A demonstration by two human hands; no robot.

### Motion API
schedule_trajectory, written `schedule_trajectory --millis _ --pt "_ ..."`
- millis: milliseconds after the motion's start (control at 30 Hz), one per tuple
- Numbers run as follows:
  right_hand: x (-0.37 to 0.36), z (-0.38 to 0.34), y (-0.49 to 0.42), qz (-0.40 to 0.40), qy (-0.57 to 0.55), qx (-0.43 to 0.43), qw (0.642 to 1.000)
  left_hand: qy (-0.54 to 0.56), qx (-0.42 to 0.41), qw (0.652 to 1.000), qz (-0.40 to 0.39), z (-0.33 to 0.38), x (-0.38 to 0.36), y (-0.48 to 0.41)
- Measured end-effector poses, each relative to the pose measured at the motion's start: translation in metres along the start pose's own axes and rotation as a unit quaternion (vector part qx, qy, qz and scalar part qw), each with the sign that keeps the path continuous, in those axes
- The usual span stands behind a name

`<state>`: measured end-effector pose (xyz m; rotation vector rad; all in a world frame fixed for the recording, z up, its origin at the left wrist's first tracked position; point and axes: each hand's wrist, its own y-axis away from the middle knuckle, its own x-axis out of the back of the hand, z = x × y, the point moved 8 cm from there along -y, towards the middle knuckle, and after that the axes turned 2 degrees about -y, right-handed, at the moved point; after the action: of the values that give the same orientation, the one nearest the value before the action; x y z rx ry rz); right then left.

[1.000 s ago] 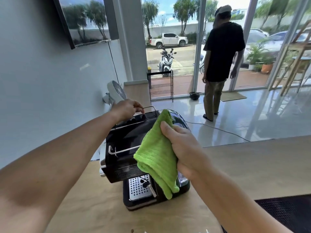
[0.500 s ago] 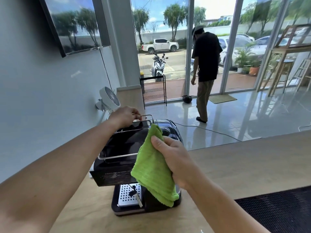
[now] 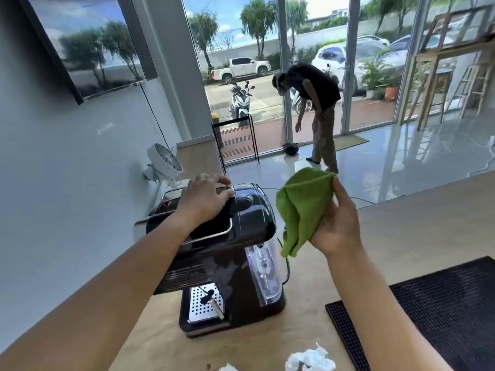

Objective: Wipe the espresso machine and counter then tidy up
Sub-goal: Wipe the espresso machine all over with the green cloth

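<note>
A black espresso machine (image 3: 241, 266) with a clear water tank and a perforated metal drip tray stands on the pale wooden counter (image 3: 417, 223). My left hand (image 3: 206, 200) rests flat on the machine's top, fingers spread over its rear edge. My right hand (image 3: 338, 223) holds a green cloth (image 3: 301, 207) in the air just right of the machine, apart from it. The cloth hangs bunched from my thumb and fingers.
A black rubber mat (image 3: 439, 306) lies on the counter at the right. Crumpled white tissues (image 3: 310, 360) sit at the near edge. A small white fan (image 3: 164, 163) stands behind the machine by the wall. A person (image 3: 316, 108) bends over near the glass doors.
My right hand has lifted the green cloth off the machine's front and moved it right. My left hand has slid forward on the top. The person by the doors has bent down.
</note>
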<state>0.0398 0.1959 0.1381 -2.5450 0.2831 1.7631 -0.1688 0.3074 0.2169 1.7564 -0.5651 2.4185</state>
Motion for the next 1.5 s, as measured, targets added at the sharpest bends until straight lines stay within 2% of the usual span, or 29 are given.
schedule_trajectory --millis 133,300,400,500,600,767,900,1000,1067,1133,1200,1300,1400,1500 --pt "0.025 0.005 -0.008 -0.004 -0.070 -0.008 0.998 0.018 -0.005 1.000 -0.005 0.007 -0.012 0.000" --pt "0.030 0.015 -0.020 -0.037 -0.059 0.000 0.998 0.003 -0.018 1.000 -0.011 0.005 -0.028 0.001" --pt "0.008 0.040 -0.022 -0.089 0.091 0.001 0.992 -0.024 -0.022 0.999 -0.017 0.006 -0.030 0.001" --pt "-0.014 0.068 -0.045 -0.129 0.301 0.030 0.944 -0.045 -0.018 0.999 -0.021 0.008 -0.032 -0.001" --pt "-0.025 0.070 -0.085 -0.121 0.376 0.027 0.918 -0.046 -0.015 0.998 -0.027 0.006 -0.034 -0.004" --pt "-0.008 0.086 -0.135 -0.104 0.333 -0.093 0.933 -0.057 -0.016 0.998 -0.021 0.004 -0.035 -0.007" --pt "0.081 0.116 -0.155 -0.015 0.415 -0.129 0.901 -0.051 -0.014 0.998 -0.024 0.006 -0.034 -0.006" --pt "0.151 0.143 -0.145 0.028 0.416 -0.165 0.894 -0.054 0.001 0.998 -0.025 0.009 -0.032 0.001" --pt "0.139 0.136 -0.109 0.052 0.383 -0.173 0.906 -0.056 -0.001 0.998 -0.026 0.011 -0.032 0.003" --pt "0.109 0.129 -0.096 0.011 0.323 -0.151 0.934 -0.055 -0.003 0.998 -0.031 0.011 -0.032 0.003" --pt "0.079 0.114 -0.108 -0.018 0.305 -0.098 0.947 -0.056 -0.001 0.998 -0.031 0.009 -0.033 0.000" --pt "0.043 0.101 -0.120 -0.036 0.333 -0.073 0.939 -0.060 0.005 0.998 -0.034 0.013 -0.031 0.003" --pt "0.072 0.110 -0.126 -0.006 0.391 -0.095 0.915 -0.062 0.016 0.997 -0.045 0.015 -0.030 0.004" --pt "0.111 0.119 -0.097 0.057 0.389 -0.138 0.909 -0.072 0.020 0.996 -0.052 0.016 -0.030 0.005"
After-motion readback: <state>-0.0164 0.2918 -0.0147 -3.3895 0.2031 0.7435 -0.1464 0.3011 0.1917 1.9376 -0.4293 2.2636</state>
